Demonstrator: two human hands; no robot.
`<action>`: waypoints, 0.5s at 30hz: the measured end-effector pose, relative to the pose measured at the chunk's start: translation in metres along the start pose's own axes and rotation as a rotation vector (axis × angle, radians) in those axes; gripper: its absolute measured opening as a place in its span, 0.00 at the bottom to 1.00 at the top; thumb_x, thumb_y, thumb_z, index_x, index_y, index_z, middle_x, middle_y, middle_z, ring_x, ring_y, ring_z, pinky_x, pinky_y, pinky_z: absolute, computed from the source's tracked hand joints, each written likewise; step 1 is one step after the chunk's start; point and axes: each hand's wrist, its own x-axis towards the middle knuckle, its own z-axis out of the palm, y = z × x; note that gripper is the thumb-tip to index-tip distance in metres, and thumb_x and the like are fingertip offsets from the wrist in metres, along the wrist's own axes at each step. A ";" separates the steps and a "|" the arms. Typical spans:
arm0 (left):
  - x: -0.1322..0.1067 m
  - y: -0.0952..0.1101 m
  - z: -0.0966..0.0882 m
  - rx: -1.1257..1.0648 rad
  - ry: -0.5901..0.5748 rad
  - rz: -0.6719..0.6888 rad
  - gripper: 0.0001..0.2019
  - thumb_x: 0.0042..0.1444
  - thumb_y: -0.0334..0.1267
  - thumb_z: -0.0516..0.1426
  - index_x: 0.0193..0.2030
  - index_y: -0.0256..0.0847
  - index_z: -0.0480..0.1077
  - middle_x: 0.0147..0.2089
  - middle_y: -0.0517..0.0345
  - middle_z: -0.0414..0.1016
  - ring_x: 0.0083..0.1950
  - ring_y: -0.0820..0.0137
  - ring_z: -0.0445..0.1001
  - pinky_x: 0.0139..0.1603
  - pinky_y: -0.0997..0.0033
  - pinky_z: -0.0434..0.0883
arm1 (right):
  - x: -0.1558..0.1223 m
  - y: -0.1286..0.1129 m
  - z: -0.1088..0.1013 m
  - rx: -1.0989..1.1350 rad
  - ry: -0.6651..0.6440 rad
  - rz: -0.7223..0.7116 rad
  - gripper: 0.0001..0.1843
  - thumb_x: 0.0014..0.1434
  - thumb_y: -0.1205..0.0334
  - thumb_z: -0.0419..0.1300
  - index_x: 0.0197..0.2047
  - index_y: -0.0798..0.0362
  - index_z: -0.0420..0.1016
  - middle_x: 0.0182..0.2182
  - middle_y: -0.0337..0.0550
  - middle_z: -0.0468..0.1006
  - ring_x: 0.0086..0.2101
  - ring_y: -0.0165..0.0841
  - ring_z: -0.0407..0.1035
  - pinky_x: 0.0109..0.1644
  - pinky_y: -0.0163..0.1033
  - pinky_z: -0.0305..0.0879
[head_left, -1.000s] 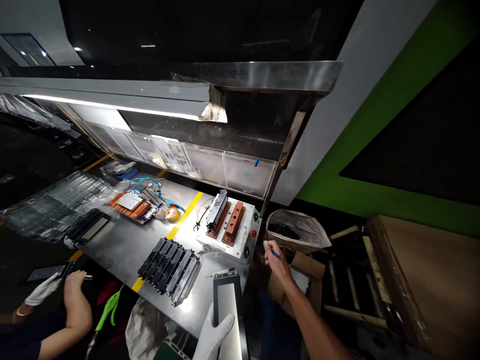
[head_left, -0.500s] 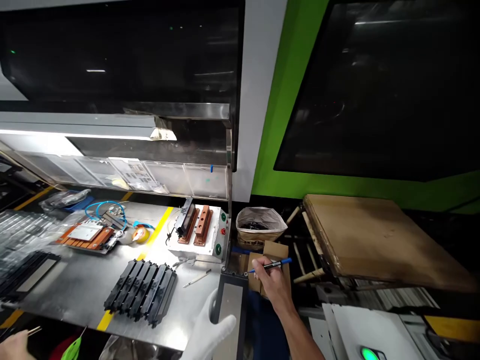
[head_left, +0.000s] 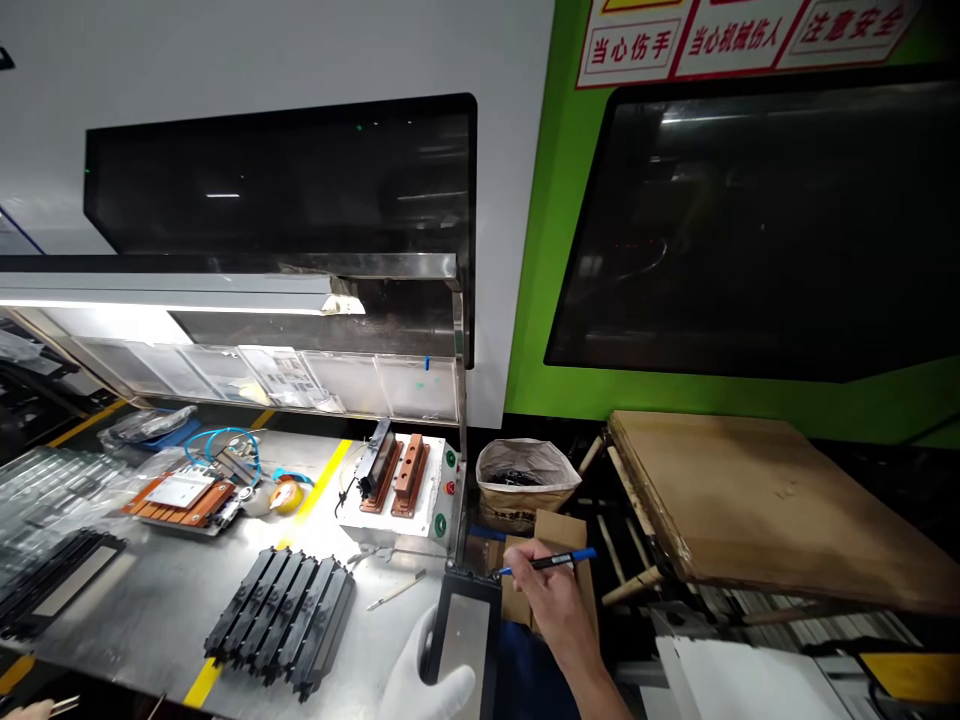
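Observation:
In my right hand [head_left: 556, 610], which is bare, is a blue-and-black marker [head_left: 576, 556]. Its tip points left, at the upper right corner of a long black plastic frame [head_left: 490, 630] with a grey inset; I cannot tell whether it touches. My left hand [head_left: 420, 676], in a white glove, grips that frame by its left side, thumb across the front. The frame's lower end runs out of view. Left of it, several black plastic strips [head_left: 279, 612] lie side by side on the metal table [head_left: 142, 600]. A thin white pen-like tool [head_left: 396, 590] rests nearby.
Behind the strips stands a white fixture box [head_left: 433, 500] with brown blocks. A paper sack [head_left: 525, 500] holds dark pieces, near a cardboard box [head_left: 562, 530]. Cardboard sheets [head_left: 750, 500] are stacked at right. Another person's hand [head_left: 34, 710] holds tweezers at lower left.
The head view has tilted up, so the scene sits lower. My hands keep their grips on the marker and frame. The other person's hand is now mostly below the view's edge.

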 end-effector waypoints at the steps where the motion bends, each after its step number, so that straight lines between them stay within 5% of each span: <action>1: 0.000 -0.001 0.005 0.000 0.010 0.002 0.30 0.53 0.57 0.65 0.62 0.56 0.70 0.60 0.55 0.81 0.63 0.49 0.76 0.62 0.46 0.78 | 0.001 -0.004 0.003 -0.002 -0.033 -0.015 0.27 0.65 0.34 0.57 0.34 0.50 0.75 0.24 0.38 0.69 0.29 0.34 0.63 0.34 0.38 0.60; 4: -0.003 0.001 0.006 -0.004 0.021 0.007 0.28 0.60 0.55 0.61 0.64 0.48 0.70 0.65 0.46 0.76 0.64 0.54 0.75 0.64 0.45 0.76 | 0.005 -0.017 0.013 0.024 -0.096 -0.051 0.26 0.65 0.35 0.57 0.35 0.51 0.76 0.25 0.38 0.70 0.30 0.34 0.64 0.35 0.37 0.60; 10: -0.005 0.005 0.007 -0.026 0.017 0.012 0.26 0.61 0.51 0.61 0.64 0.47 0.70 0.66 0.45 0.74 0.64 0.55 0.74 0.64 0.43 0.75 | 0.014 -0.030 0.028 -0.004 -0.192 -0.071 0.26 0.66 0.36 0.57 0.32 0.52 0.72 0.25 0.37 0.70 0.31 0.34 0.65 0.37 0.38 0.59; 15: -0.005 0.007 0.010 -0.071 0.046 0.009 0.23 0.53 0.54 0.65 0.57 0.72 0.72 0.53 0.72 0.84 0.64 0.52 0.76 0.55 0.57 0.82 | 0.016 -0.023 0.025 0.013 -0.030 -0.026 0.28 0.63 0.32 0.57 0.34 0.51 0.73 0.23 0.36 0.67 0.27 0.33 0.61 0.32 0.38 0.57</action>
